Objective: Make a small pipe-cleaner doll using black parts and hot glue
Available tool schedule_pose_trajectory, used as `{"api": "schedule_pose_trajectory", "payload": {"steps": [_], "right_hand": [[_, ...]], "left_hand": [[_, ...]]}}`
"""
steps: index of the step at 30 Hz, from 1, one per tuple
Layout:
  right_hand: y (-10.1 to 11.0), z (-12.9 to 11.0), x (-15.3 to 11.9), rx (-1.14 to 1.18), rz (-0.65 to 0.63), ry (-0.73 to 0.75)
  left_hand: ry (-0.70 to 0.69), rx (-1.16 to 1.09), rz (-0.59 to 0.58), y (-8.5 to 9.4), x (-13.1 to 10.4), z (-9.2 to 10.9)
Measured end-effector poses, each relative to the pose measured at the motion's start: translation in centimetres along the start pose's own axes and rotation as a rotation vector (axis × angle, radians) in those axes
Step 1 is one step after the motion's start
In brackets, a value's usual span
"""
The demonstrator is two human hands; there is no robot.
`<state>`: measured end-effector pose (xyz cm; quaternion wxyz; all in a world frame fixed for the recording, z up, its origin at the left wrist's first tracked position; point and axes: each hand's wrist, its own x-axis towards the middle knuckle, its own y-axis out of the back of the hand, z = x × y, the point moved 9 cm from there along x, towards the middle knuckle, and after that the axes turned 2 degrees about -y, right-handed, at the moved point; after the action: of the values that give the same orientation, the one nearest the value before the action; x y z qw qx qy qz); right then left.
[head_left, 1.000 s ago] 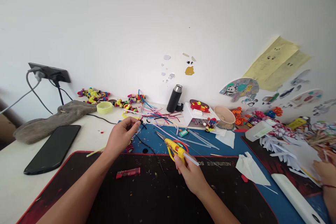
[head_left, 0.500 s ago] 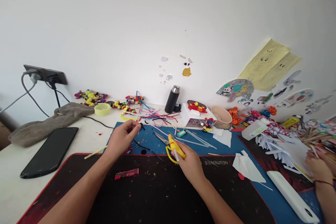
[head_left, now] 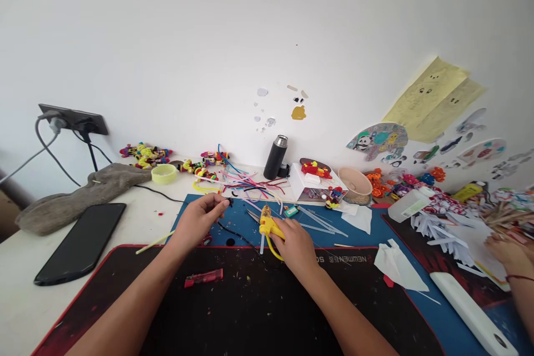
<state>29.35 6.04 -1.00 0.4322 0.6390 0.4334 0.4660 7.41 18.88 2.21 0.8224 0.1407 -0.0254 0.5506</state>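
Note:
In my right hand (head_left: 297, 245) is a yellow hot glue gun (head_left: 269, 225), its tip pointing up and a pale glue stick (head_left: 262, 243) hanging below. Partly behind it, scissors (head_left: 252, 215) lie with their blades showing. My left hand (head_left: 202, 217) pinches a small black piece (head_left: 230, 201) between thumb and forefinger, too small to name. The piece and the glue gun are apart. A black cord (head_left: 237, 233) runs across the blue mat (head_left: 246, 206) between the hands.
A red clip-like object (head_left: 203, 278) lies on the black desk mat (head_left: 233, 311). Pipe cleaners (head_left: 250, 181), a black flask (head_left: 276, 158) and a white box (head_left: 298, 181) stand behind. A phone (head_left: 79, 245) and driftwood (head_left: 75, 200) are left. Another person's hand (head_left: 507, 253) is at right.
My right hand has turned the glue gun more upright and shifted it slightly left. My left hand has moved slightly right, still pinching the black piece.

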Motion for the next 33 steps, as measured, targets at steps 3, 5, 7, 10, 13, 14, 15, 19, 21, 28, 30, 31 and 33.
{"api": "schedule_pose_trajectory", "payload": {"steps": [3, 5, 7, 10, 13, 14, 15, 19, 21, 28, 30, 31, 33], "right_hand": [[-0.3, 0.1, 0.3, -0.032, -0.006, 0.006], [-0.4, 0.1, 0.4, -0.044, -0.009, 0.006], [-0.6, 0.2, 0.5, -0.039, -0.018, 0.004], [-0.8, 0.4, 0.3, 0.0, -0.024, 0.007], [-0.4, 0.6, 0.0, 0.098, 0.016, 0.003], [0.0, 0.7, -0.2, 0.148, 0.048, 0.0], [0.5, 0.9, -0.3, 0.209, 0.086, -0.008], [2.4, 0.9, -0.7, 0.533, 0.205, -0.081], [3.0, -0.1, -0.6, 0.667, 0.227, -0.084], [1.7, -6.1, 1.5, 1.007, 0.089, -0.063], [0.7, -7.4, 2.2, 1.14, 0.037, -0.072], [0.2, -7.9, 2.6, 1.206, 0.014, -0.073], [-0.7, -8.6, 3.3, 1.296, -0.023, -0.08]], "left_hand": [[0.005, -0.022, -0.004, -0.1, 0.0, -0.1], [0.014, -0.028, -0.018, -0.2, 0.0, -0.3], [0.019, -0.027, -0.03, -0.4, 0.0, -0.6], [0.018, -0.032, -0.04, -0.6, 0.0, -1.0], [0.035, -0.075, -0.048, -0.8, 0.1, -1.3], [0.046, -0.098, -0.052, -0.8, 0.1, -1.4], [0.06, -0.127, -0.057, -0.9, 0.1, -1.5], [0.137, -0.288, -0.094, -1.7, -0.1, -2.0], [0.176, -0.368, -0.121, -2.2, -0.3, -2.3], [0.281, -0.576, -0.147, -3.5, -1.0, -2.9], [0.292, -0.609, -0.142, -3.7, -1.1, -3.0], [0.296, -0.626, -0.139, -3.8, -1.1, -3.1], [0.304, -0.662, -0.129, -3.8, -1.1, -3.2]]}}
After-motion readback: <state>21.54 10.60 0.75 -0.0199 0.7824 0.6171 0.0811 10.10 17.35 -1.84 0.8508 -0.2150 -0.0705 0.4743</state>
